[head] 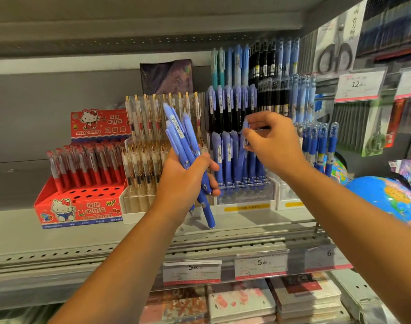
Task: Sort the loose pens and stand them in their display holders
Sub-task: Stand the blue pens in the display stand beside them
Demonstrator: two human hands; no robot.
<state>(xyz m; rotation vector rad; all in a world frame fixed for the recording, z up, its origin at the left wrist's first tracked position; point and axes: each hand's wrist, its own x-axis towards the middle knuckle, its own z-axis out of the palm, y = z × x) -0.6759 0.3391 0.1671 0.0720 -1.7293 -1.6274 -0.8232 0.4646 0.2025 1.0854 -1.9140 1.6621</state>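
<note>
Our left hand (188, 176) curls tight round a bundle of blue pens (180, 134), their tips pointing down toward the shelf (106, 232). At three o'clock from it, our right hand (276, 142) pinches a single blue pen (246, 126) between thumb and fingertips, in front of the blue pens standing in the clear tiered holder (246, 197). At nine o'clock of that holder stand clear pens with gold clips (153, 113), then a red Hello Kitty box (78, 209); a globe (384, 202) sits at three o'clock
</note>
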